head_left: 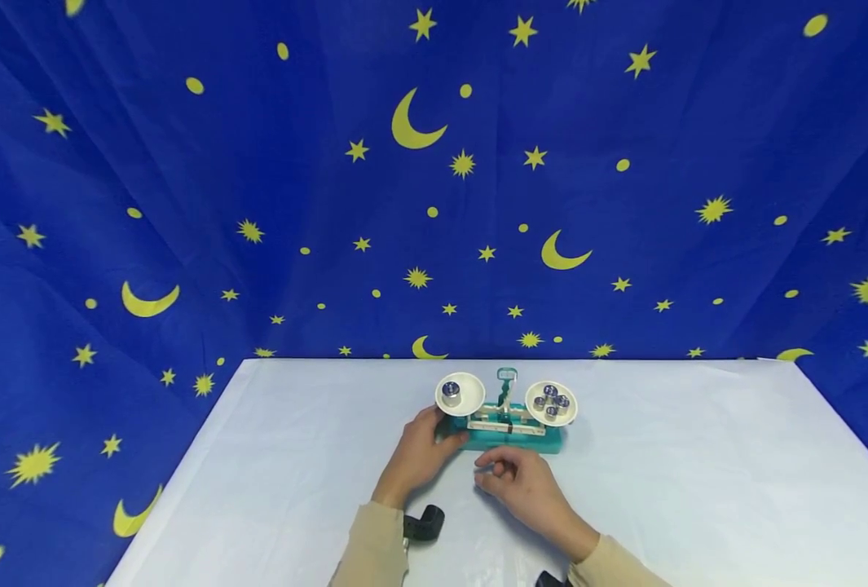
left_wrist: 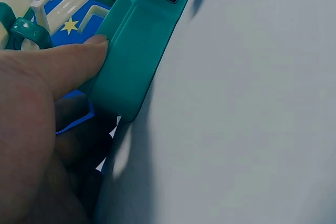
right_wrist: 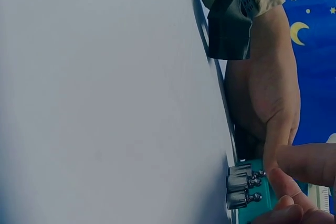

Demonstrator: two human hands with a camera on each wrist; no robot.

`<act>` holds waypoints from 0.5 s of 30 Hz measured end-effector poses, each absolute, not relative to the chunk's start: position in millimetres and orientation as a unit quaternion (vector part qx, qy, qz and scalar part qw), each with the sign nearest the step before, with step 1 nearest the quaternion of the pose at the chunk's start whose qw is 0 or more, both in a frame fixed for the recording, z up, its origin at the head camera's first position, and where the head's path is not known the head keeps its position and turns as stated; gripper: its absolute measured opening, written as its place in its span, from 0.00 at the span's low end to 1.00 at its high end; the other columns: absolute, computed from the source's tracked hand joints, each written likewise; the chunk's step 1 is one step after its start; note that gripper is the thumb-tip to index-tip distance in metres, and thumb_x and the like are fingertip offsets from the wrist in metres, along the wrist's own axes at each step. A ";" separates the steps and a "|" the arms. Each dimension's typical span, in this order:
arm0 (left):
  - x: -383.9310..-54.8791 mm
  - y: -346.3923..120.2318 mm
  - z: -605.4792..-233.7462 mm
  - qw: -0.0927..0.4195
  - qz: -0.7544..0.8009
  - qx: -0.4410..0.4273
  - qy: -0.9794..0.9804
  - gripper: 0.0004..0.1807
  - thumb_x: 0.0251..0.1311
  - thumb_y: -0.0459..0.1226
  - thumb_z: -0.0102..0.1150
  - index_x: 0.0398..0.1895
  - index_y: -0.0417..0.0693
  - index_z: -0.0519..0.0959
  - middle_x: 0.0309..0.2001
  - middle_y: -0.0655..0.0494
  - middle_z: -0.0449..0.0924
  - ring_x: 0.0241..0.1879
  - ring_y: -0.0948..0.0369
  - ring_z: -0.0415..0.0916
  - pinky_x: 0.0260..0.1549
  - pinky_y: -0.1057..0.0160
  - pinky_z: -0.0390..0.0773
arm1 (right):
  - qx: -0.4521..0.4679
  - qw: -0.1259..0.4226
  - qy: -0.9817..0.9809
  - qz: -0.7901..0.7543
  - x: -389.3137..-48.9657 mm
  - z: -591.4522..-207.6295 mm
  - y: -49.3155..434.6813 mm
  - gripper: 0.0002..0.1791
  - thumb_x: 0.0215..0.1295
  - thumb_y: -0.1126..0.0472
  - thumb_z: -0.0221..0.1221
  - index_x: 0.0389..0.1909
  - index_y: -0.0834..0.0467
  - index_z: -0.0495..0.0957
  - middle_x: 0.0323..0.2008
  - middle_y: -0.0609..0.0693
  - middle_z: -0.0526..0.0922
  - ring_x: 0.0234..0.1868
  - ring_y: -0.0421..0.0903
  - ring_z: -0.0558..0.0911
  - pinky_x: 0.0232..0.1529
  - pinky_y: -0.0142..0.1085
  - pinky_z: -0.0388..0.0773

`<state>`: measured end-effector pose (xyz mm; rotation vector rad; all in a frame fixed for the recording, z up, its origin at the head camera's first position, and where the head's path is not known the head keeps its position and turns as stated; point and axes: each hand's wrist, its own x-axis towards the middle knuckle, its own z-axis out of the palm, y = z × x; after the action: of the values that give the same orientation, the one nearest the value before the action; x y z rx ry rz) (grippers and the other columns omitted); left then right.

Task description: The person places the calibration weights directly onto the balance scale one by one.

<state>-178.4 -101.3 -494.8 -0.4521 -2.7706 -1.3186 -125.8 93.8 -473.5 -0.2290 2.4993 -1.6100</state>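
A green balance scale [head_left: 517, 442] labelled "STUDENT BALANCE" stands on the white table. Its left pan [head_left: 472, 394] bears one larger metal weight [head_left: 451, 395], while several small weights [head_left: 551, 412] sit in its right pan [head_left: 567, 415]. My left hand [head_left: 417, 456] grips the left end of the base, thumb [left_wrist: 84, 59] on top. Before the base hovers my right hand [head_left: 525, 489], loosely curled, with a gap between index finger and thumb and nothing visible between them. Beside the front of the base, the right wrist view shows three knobbed metal weights [right_wrist: 239, 184], hidden in the head view.
White sheeting covers the table [head_left: 698, 473]. Behind and at the sides hangs a blue cloth [head_left: 294, 187] with yellow stars and moons. A black wrist camera [head_left: 425, 523] sits at the left wrist, low over the table.
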 end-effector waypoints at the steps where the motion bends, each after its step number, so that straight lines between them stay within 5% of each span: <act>1: -178.6 -101.3 -493.9 0.021 -0.426 -0.146 -0.893 0.31 0.64 0.46 0.65 0.67 0.41 0.74 0.63 0.41 0.76 0.65 0.45 0.71 0.67 0.44 0.68 | -0.077 0.080 0.836 -0.538 -126.3 -473.6 93.8 0.10 0.55 0.61 0.71 0.38 0.59 0.86 0.25 0.45 0.75 0.23 0.38 0.70 0.21 0.29 0.68; 15: -179.8 -101.3 -494.0 0.025 -0.429 -0.146 -0.891 0.30 0.63 0.45 0.66 0.66 0.40 0.75 0.63 0.39 0.76 0.65 0.44 0.71 0.67 0.44 0.68 | -0.063 0.085 0.846 -0.522 -125.4 -474.5 93.7 0.08 0.53 0.62 0.72 0.35 0.56 0.86 0.24 0.44 0.74 0.23 0.40 0.70 0.23 0.30 0.67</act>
<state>-179.8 -101.3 -494.0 -0.4525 -2.7542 -1.3279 -125.4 93.7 -474.5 -0.1884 2.5241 -1.5570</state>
